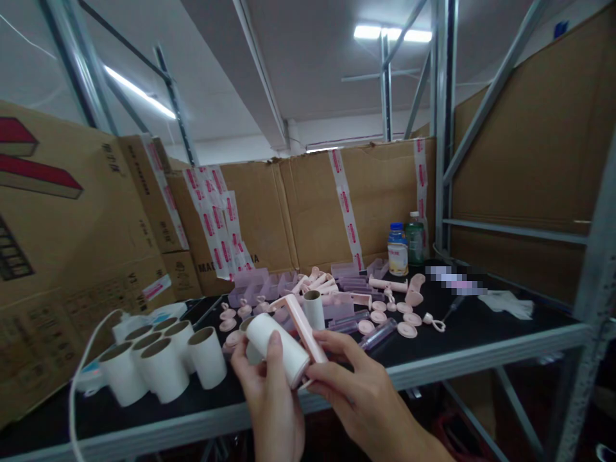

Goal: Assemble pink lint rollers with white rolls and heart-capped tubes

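Note:
My left hand (275, 398) is closed around a white paper roll (276, 346), which lies tilted with its far end up and to the left. Right beside the roll, my right hand (359, 382) pinches a long pink plastic piece (304, 324) by its lower end. The piece runs along the roll's right side; whether they are joined I cannot tell. Beyond my hands stands another white roll (314, 314) with a brown cardboard core. To the left, several similar rolls (164, 371) stand upright in a cluster.
Pink round discs (407, 330), purple translucent trays (250, 285) and clear purple tubes (378, 335) lie across the black shelf top (447, 353). A blue-capped bottle (397, 250) and a green bottle (414, 239) stand behind. A white cable (74, 404) hangs at left. Cardboard walls (308, 212) enclose the shelf.

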### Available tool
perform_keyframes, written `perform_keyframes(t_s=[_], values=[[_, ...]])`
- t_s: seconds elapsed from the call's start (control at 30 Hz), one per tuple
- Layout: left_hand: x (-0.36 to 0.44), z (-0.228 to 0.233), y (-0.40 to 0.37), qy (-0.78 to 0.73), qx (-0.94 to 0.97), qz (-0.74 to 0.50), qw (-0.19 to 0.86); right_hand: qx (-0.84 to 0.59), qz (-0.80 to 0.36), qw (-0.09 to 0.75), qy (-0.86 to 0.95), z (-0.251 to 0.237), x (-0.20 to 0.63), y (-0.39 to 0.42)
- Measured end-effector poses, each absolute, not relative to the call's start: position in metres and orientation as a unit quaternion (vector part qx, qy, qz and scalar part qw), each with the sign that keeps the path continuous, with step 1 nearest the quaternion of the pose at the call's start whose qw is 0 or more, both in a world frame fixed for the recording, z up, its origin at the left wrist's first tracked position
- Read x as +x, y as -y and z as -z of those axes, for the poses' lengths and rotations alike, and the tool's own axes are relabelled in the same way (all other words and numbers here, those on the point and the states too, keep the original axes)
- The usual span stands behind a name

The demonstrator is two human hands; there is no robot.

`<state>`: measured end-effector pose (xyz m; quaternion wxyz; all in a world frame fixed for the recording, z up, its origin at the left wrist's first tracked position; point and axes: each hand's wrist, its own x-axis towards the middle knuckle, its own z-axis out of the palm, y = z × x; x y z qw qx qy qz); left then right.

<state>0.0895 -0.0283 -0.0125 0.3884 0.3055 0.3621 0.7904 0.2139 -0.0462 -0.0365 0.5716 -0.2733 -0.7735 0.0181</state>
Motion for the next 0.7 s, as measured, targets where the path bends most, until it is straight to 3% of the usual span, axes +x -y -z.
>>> perform_keyframes(t_s=[0.5, 0.7], values=[[0.087, 0.007, 0.034, -0.350, 0.357, -0.755, 0.425, -0.319, -0.078, 0.599, 0.730, 0.047, 0.213, 0.040], [0.083, 0.000, 0.038, -0.376, 0.406, -0.705, 0.444, -0.341, -0.095, 0.540, 0.763, 0.052, 0.204, 0.041]])
